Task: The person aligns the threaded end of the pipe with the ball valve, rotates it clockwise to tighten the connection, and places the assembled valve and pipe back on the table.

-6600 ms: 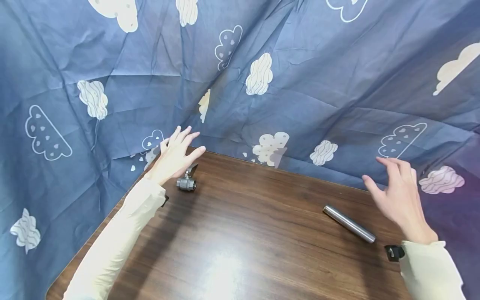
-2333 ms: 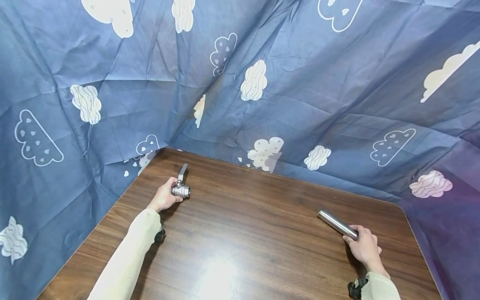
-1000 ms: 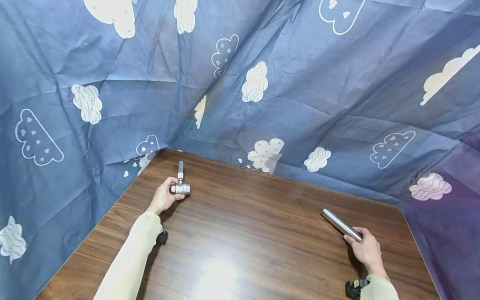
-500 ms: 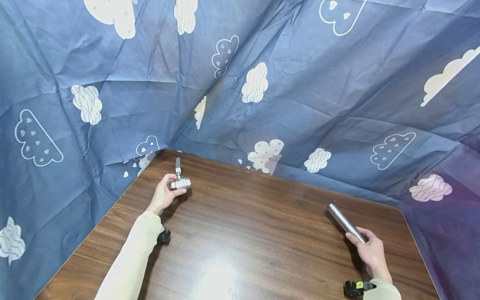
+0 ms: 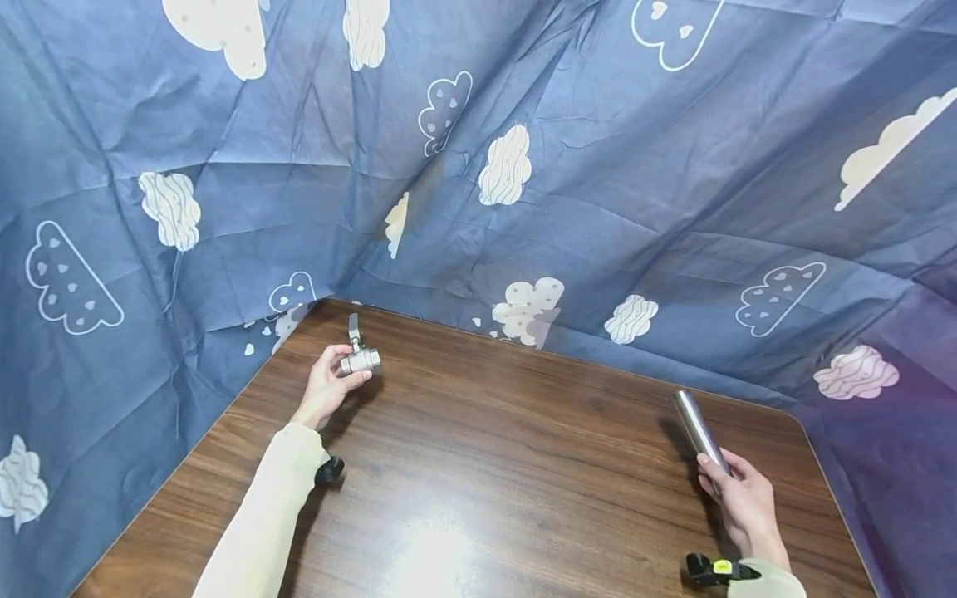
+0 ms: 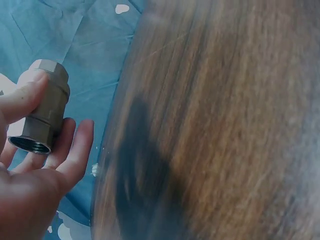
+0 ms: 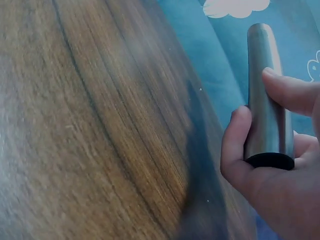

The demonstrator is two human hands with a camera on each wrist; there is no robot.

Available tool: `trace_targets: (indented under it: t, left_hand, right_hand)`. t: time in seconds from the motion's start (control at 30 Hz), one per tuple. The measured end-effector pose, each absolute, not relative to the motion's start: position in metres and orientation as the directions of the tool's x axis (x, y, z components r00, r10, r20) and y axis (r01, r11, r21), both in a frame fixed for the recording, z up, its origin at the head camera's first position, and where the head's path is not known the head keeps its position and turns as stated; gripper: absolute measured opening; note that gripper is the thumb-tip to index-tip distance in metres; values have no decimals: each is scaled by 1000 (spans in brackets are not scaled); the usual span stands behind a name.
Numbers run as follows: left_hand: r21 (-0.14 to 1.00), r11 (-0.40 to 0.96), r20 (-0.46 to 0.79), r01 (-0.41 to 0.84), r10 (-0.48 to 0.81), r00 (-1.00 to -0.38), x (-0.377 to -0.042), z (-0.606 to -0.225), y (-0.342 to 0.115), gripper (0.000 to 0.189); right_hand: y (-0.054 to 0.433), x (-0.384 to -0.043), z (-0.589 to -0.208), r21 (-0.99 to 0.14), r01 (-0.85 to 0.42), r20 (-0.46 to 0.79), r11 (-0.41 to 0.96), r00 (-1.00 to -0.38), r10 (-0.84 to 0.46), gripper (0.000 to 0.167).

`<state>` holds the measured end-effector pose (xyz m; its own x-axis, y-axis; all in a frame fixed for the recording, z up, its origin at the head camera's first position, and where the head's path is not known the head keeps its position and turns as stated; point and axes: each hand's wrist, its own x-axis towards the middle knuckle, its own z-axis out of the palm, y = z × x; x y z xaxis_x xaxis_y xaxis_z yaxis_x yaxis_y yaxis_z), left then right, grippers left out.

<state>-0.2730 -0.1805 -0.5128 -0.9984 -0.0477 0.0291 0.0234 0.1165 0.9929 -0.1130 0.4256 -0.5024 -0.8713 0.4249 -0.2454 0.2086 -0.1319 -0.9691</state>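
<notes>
At the table's far left my left hand grips a metal ball valve by its body, with the flat lever pointing away from me. The left wrist view shows the thumb laid along the valve body and the threaded opening facing the palm. On the right side, my right hand holds a smooth steel tube near its close end, the far end tilted up. Seen from the right wrist, thumb and fingers wrap the tube, whose dark lower end sits against the palm.
A brown wood-grain table lies beneath both hands, with a bright glare spot toward the front. Blue cloth with cloud prints hangs close behind the table and along its sides. Black straps sit at the wrists.
Both hands were raised and bare at first, then took hold of the valve and the tube. Lately the tube has swung steeper and rightward, and the valve has shifted slightly farther away.
</notes>
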Motion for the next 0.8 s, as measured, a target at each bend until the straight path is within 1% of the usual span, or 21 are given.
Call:
trace_targets:
  t: [0.1, 0.2, 0.37, 0.6, 0.8]
  left_hand:
    - [1000, 7, 9, 9, -41, -999, -273, -513, -179, 55]
    - [994, -106, -2, 1, -25, -1000, -274, -512, -177, 52]
    - [973, -229, 17, 17, -4, -1000, -273, -509, -172, 48]
    - [952, -303, 52, 42, 26, -998, -271, -497, -163, 49]
    - [930, -365, 64, 39, 58, -996, -268, -489, -156, 48]
  right_hand:
    - [425, -112, -502, -969, 168, -228, -182, -890, 394, 22]
    - [425, -111, -503, -960, 95, -185, -263, -921, 342, 24]
    - [424, -111, -505, -917, -15, -105, -400, -955, 278, 29]
    - [419, -114, -505, -854, -98, -53, -510, -960, 273, 28]
    - [410, -117, -504, -816, -152, -30, -557, -952, 303, 28]
